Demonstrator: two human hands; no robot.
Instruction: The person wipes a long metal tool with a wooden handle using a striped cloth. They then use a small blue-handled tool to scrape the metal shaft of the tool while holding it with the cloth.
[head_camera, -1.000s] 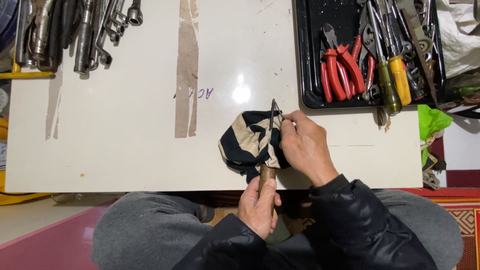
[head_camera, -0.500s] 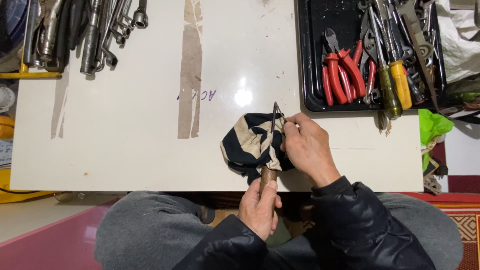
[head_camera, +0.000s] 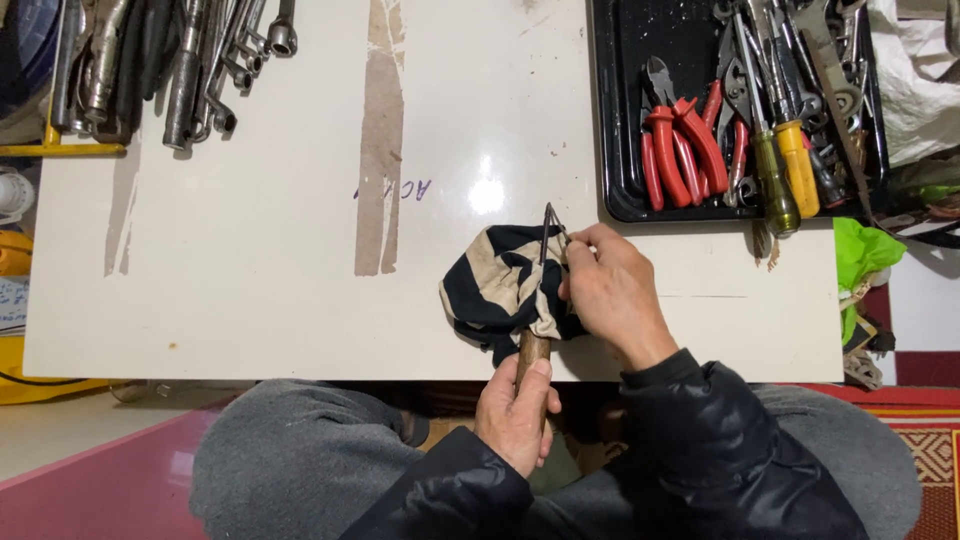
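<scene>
Pointing straight away, the wooden-handled tool (head_camera: 545, 270) is gripped by left hand (head_camera: 516, 412); right hand (head_camera: 612, 295) fingers pinch striped cloth (head_camera: 495, 285).

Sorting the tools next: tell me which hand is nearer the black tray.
Right. The right hand grips the striped cloth just below the black tray and its near-left corner. The left hand holds the wooden handle at the table's near edge, farther away.

A white table (head_camera: 250, 300) with brown tape strips (head_camera: 380, 150) reflects a lamp; red floor (head_camera: 90, 490) lies beneath
</scene>
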